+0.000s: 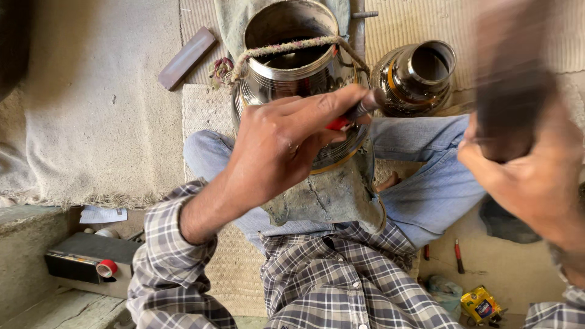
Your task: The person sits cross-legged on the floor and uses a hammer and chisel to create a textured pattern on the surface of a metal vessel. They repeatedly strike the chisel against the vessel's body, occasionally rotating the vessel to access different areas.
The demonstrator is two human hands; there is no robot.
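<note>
Sitting cross-legged on a woven mat (204, 109), the person steadies a large polished metal pot (292, 85) in the lap, its wide mouth open and its inside dark, with a twisted rope (286, 49) tied across the rim. The left hand (277, 146) is closed around a red-handled chisel (353, 113), tip against the pot's shoulder. The right hand (530, 176) grips a blurred dark mallet (512, 91), raised. A smaller shiny pot (417, 76) stands just beside, its mouth open and dark inside.
</note>
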